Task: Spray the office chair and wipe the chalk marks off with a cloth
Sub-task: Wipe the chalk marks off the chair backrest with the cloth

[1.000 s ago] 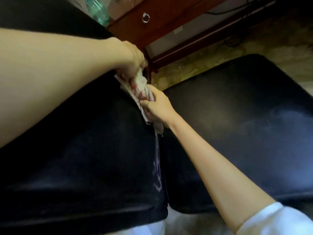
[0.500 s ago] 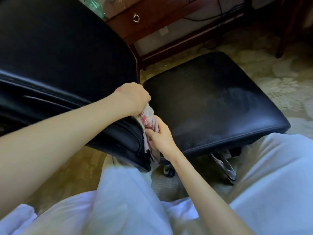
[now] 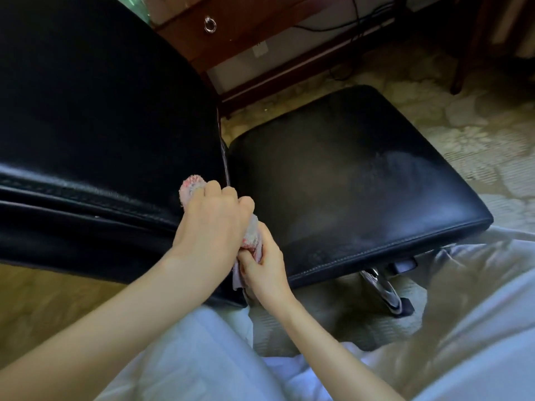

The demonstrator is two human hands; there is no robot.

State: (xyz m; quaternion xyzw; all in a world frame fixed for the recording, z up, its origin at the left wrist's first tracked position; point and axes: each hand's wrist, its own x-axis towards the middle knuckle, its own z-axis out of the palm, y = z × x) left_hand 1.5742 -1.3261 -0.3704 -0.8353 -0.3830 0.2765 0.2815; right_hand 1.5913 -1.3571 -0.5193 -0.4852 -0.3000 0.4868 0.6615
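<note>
The black leather office chair lies tipped, its backrest (image 3: pixel 101 117) at the left and its seat (image 3: pixel 347 180) at the right. A pink and white cloth (image 3: pixel 191 185) is bunched at the gap between them. My left hand (image 3: pixel 211 224) grips the cloth's upper part against the backrest's edge. Just below it, my right hand (image 3: pixel 265 267) pinches the cloth's lower end near the seat's front corner. A dull, damp-looking patch shows on the seat's right half. No chalk marks are visible from here, and no spray bottle is in view.
A wooden desk with a ring-pull drawer (image 3: pixel 210 24) stands behind the chair, cables hanging beneath it. The chair's chrome base and a caster (image 3: pixel 388 293) stick out under the seat. My knees in white trousers (image 3: pixel 202 357) fill the foreground on patterned carpet (image 3: pixel 477 134).
Both hands have slid the cloth down the backrest's edge toward its lower end. The view has pulled back, so the whole seat and my knees now show.
</note>
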